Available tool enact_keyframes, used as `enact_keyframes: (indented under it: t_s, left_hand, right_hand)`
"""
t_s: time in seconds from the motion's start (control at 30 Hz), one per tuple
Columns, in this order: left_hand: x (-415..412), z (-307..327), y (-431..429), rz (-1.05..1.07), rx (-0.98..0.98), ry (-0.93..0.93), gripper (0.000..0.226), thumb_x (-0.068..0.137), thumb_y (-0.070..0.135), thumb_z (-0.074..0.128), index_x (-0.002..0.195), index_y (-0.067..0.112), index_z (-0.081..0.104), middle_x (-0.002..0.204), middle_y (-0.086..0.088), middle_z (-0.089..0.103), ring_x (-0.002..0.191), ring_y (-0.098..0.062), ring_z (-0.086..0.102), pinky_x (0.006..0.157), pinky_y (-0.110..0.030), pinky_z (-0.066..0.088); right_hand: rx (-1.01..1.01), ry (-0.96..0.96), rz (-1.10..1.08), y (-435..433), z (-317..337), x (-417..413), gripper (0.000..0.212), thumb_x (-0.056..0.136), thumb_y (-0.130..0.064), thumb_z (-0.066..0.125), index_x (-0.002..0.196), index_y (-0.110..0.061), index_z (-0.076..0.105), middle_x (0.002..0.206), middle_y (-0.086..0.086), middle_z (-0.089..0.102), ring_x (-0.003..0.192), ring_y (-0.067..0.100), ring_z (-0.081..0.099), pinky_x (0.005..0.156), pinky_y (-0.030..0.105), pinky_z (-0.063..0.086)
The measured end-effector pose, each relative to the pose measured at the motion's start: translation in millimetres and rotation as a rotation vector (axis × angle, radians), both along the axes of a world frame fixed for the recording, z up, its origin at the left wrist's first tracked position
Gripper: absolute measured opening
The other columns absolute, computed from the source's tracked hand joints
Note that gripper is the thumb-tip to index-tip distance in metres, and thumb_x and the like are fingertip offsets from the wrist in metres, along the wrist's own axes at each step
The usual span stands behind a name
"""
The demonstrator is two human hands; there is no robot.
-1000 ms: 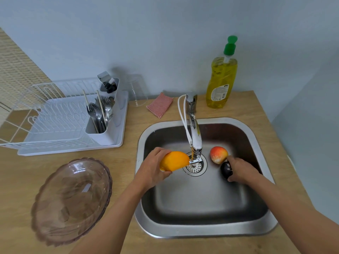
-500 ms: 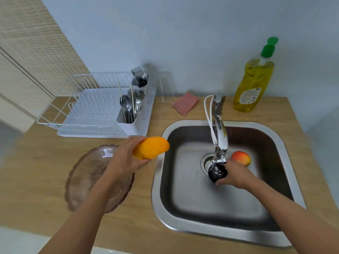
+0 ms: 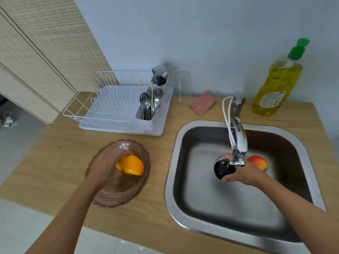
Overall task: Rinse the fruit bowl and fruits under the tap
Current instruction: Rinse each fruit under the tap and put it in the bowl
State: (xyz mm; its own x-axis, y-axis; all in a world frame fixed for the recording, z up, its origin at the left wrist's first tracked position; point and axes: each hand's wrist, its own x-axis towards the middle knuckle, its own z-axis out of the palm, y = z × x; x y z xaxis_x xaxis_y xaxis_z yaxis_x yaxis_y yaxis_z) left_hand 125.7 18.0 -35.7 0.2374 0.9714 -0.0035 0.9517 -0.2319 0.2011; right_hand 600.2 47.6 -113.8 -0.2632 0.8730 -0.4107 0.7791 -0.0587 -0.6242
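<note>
A clear brownish glass fruit bowl (image 3: 128, 195) stands on the wooden counter left of the sink. My left hand (image 3: 106, 165) is inside it, shut on an orange-yellow fruit (image 3: 131, 165) held low in the bowl. My right hand (image 3: 238, 173) grips a dark, nearly black round fruit (image 3: 222, 169) directly under the spout of the chrome tap (image 3: 238, 140), over the steel sink (image 3: 183, 208). A red-yellow fruit (image 3: 259, 162) lies on the sink floor just right of the tap. I cannot make out any water stream.
A white dish rack (image 3: 113, 109) with a cutlery holder stands behind the bowl. A clear glass (image 3: 181, 87), a pink sponge (image 3: 202, 103) and a yellow dish soap bottle (image 3: 277, 83) line the back wall. The counter's left edge drops to the floor.
My left hand carried the orange-yellow fruit from the sink, over the counter, down into the bowl. My right hand lifted the dark fruit from the sink floor to under the spout.
</note>
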Motion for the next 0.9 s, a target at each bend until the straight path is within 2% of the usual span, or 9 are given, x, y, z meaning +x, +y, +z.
enact_keyframes:
  t_s: [0.07, 0.2, 0.3, 0.37, 0.5, 0.57, 0.63, 0.8, 0.9]
  left_hand:
    - [1.5, -4.0, 0.0, 0.035, -0.017, 0.078, 0.076, 0.059, 0.021, 0.083, 0.130, 0.033, 0.057, 0.140, 0.004, 0.057, 0.129, -0.027, 0.053, 0.100, -0.049, 0.047]
    - [0.6, -1.8, 4.2, -0.012, -0.020, 0.087, 0.088, 0.057, 0.024, 0.087, 0.136, 0.033, 0.051, 0.145, 0.001, 0.053, 0.132, -0.028, 0.049, 0.102, -0.050, 0.046]
    - [8.0, 11.1, 8.5, -0.013, -0.018, -0.022, 0.099, 0.059, 0.033, 0.087, 0.147, 0.028, 0.040, 0.149, -0.002, 0.048, 0.134, -0.030, 0.047, 0.102, -0.054, 0.043]
    - [23.7, 24.3, 9.2, -0.003, 0.064, -0.094, 0.096, 0.061, 0.034, 0.078, 0.148, 0.026, 0.039, 0.146, -0.005, 0.050, 0.129, -0.032, 0.049, 0.099, -0.055, 0.043]
    - [99.9, 41.7, 0.9, -0.112, 0.227, -0.201, 0.074, 0.076, 0.036, 0.078, 0.143, 0.032, 0.047, 0.140, 0.010, 0.050, 0.120, -0.004, 0.045, 0.092, -0.027, 0.045]
    - [145.9, 29.7, 0.8, -0.240, 0.090, -0.341, 0.073, 0.075, 0.027, 0.083, 0.141, 0.026, 0.051, 0.139, 0.004, 0.052, 0.126, -0.010, 0.047, 0.104, -0.029, 0.042]
    - [184.8, 8.1, 4.0, -0.307, -0.069, -0.350, 0.077, 0.077, 0.029, 0.082, 0.144, 0.024, 0.046, 0.143, 0.005, 0.046, 0.131, -0.010, 0.043, 0.112, -0.028, 0.037]
    - [240.5, -53.8, 19.4, -0.261, -0.373, -0.415, 0.089, 0.077, 0.030, 0.083, 0.151, 0.034, 0.032, 0.150, 0.013, 0.034, 0.134, -0.010, 0.040, 0.111, -0.027, 0.038]
    - [258.6, -71.4, 26.5, -0.221, -0.428, -0.484, 0.094, 0.074, 0.030, 0.085, 0.148, 0.042, 0.030, 0.149, 0.015, 0.035, 0.130, -0.010, 0.044, 0.108, -0.031, 0.043]
  right_hand:
    - [-0.010, 0.028, -0.018, 0.4, 1.3, -0.3, 0.060, 0.060, -0.039, 0.086, 0.110, -0.039, 0.053, 0.100, -0.015, 0.058, 0.091, 0.006, 0.057, 0.072, 0.027, 0.047]
    - [-0.001, 0.085, -0.080, 1.7, 3.1, 0.9, 0.066, 0.060, -0.029, 0.089, 0.118, -0.031, 0.056, 0.109, -0.009, 0.061, 0.101, 0.013, 0.059, 0.088, 0.031, 0.048]
    - [0.010, 0.121, -0.128, 1.8, 4.5, 3.9, 0.072, 0.060, -0.026, 0.091, 0.124, -0.028, 0.057, 0.118, -0.006, 0.060, 0.108, 0.014, 0.057, 0.095, 0.029, 0.044]
    - [0.014, 0.116, -0.122, 1.4, 4.8, 6.1, 0.073, 0.060, -0.029, 0.092, 0.124, -0.026, 0.057, 0.119, -0.005, 0.060, 0.110, 0.015, 0.057, 0.097, 0.030, 0.045]
    - [0.004, 0.110, -0.139, -0.6, 5.2, 9.4, 0.072, 0.057, -0.033, 0.093, 0.120, -0.027, 0.058, 0.114, -0.008, 0.064, 0.106, 0.014, 0.059, 0.095, 0.034, 0.048]
    - [-0.007, 0.117, -0.153, -2.3, 5.8, 10.5, 0.069, 0.055, -0.033, 0.093, 0.115, -0.030, 0.059, 0.106, -0.016, 0.064, 0.101, 0.010, 0.061, 0.087, 0.030, 0.048]
    - [-0.016, 0.125, -0.156, -4.1, 7.4, 11.1, 0.069, 0.053, -0.033, 0.093, 0.112, -0.033, 0.059, 0.102, -0.022, 0.064, 0.098, 0.005, 0.060, 0.079, 0.025, 0.047]
    - [-0.047, 0.157, -0.134, -9.6, 12.3, 17.2, 0.062, 0.052, -0.032, 0.094, 0.102, -0.041, 0.058, 0.095, -0.026, 0.066, 0.090, -0.006, 0.061, 0.072, 0.016, 0.045]
    - [-0.072, 0.244, -0.169, -14.2, 11.6, 24.2, 0.059, 0.052, -0.030, 0.095, 0.102, -0.036, 0.063, 0.099, -0.014, 0.071, 0.093, 0.003, 0.067, 0.078, 0.020, 0.052]
